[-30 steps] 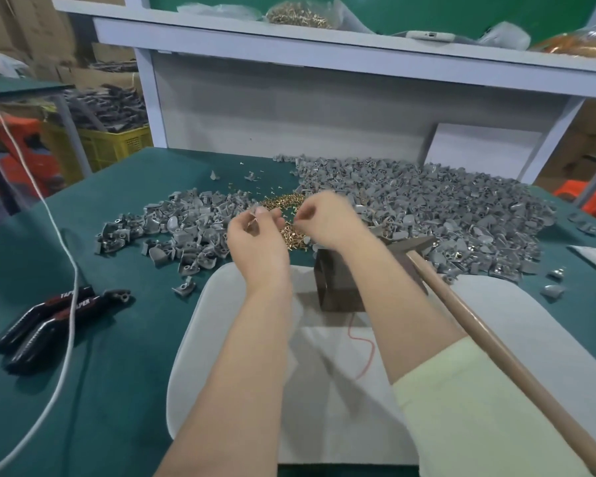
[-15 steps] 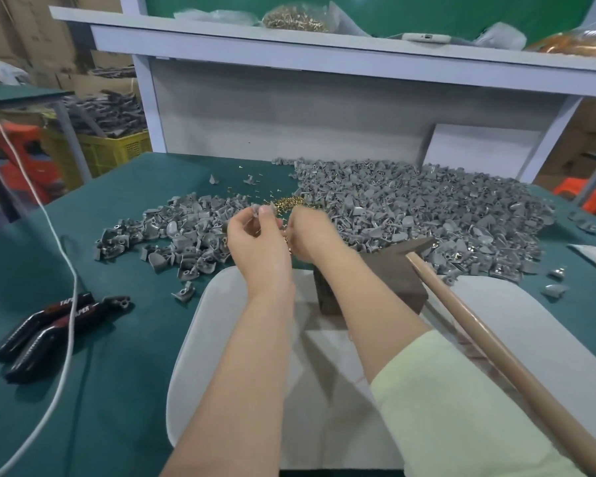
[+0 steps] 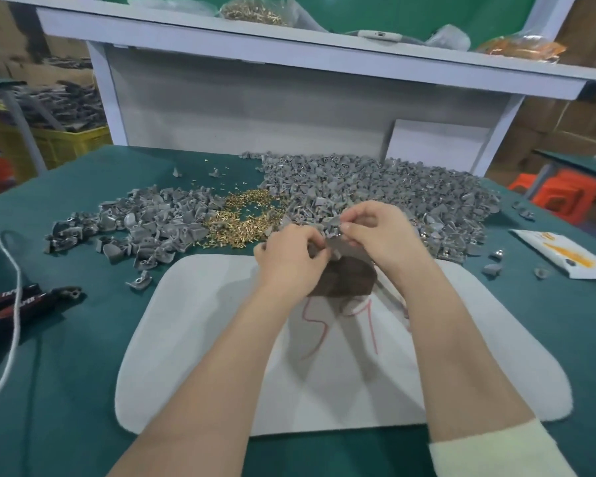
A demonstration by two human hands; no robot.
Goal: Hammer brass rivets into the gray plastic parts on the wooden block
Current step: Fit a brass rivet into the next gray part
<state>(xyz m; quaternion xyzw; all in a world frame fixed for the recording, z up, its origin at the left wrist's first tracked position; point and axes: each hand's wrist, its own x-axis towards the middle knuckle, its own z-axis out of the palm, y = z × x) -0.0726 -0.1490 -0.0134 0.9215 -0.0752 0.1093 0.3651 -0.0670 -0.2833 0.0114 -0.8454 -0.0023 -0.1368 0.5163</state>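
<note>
Gray plastic is what I count most of: two heaps on the green bench (image 3: 83,390), a smaller left heap (image 3: 145,228) and a larger right heap (image 3: 393,191), with one patch of brass rivets (image 3: 245,218) between them. One dark wooden block (image 3: 344,282) stands on the single white mat (image 3: 193,356). Just above its far edge, the left hand (image 3: 289,258) and right hand (image 3: 382,232) curl their fingertips onto one pale, wedge-like gray part (image 3: 332,223), though blur hides any rivet in it.

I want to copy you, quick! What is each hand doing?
Left hand: pinching the gray plastic part.
Right hand: pinching the same gray plastic part.
</note>
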